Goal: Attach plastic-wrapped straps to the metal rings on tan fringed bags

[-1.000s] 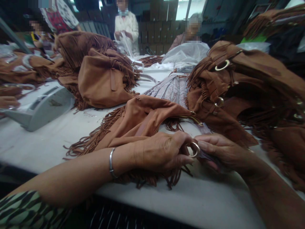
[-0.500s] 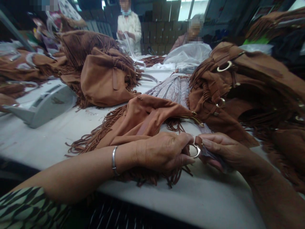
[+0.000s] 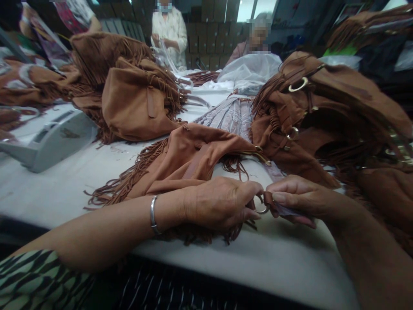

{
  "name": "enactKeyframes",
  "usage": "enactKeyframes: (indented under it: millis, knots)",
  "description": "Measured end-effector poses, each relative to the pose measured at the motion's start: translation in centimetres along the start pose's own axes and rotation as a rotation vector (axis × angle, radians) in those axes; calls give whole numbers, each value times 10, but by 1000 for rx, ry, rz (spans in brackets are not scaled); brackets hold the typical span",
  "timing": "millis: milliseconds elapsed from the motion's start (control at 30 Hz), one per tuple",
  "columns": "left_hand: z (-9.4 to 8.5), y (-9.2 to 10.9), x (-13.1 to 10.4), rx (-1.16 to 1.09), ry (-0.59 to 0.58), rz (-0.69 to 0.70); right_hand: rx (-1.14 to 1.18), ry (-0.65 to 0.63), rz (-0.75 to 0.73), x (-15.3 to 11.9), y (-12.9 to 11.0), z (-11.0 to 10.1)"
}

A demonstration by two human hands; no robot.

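My left hand [image 3: 222, 202], with a silver bangle at the wrist, is closed on a metal ring [image 3: 263, 209] of which only part shows. My right hand [image 3: 298, 197] pinches a brown strap [image 3: 269, 198] end looped at that ring. Clear plastic wrap [image 3: 287, 210] covers the strap by the right fingers. Beneath and behind my left forearm lies a brown fringed bag [image 3: 183, 159], its zipper edge reaching toward the right hand. The far side of the ring is hidden by the left fingers.
More brown fringed bags are piled at the left [image 3: 129, 103] and right [image 3: 338, 99]. A grey tape dispenser [image 3: 54, 142] stands on the white table [image 3: 112, 172]. Plastic-wrapped straps [image 3: 229, 114] lie in the middle. Several people are across the table, with stacked cartons [image 3: 206, 38] behind.
The ring has tilted and slipped further behind my left fingers. My right hand has shifted slightly and turned on the strap. The whole view has moved a little.
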State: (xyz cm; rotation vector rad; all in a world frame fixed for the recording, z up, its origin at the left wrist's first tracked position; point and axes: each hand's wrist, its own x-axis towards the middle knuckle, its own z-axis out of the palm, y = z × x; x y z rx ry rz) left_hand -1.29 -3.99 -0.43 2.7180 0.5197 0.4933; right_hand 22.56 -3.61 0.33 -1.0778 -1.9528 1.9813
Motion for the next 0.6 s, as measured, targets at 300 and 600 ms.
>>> enactKeyframes:
  millis: [300,600]
  knots:
    - [1,1,-1,74,31,-59,-182,45,6,-8,-12,13]
    - [-9,-3,0,-99,70,10,-174,99,3,-9,2,11]
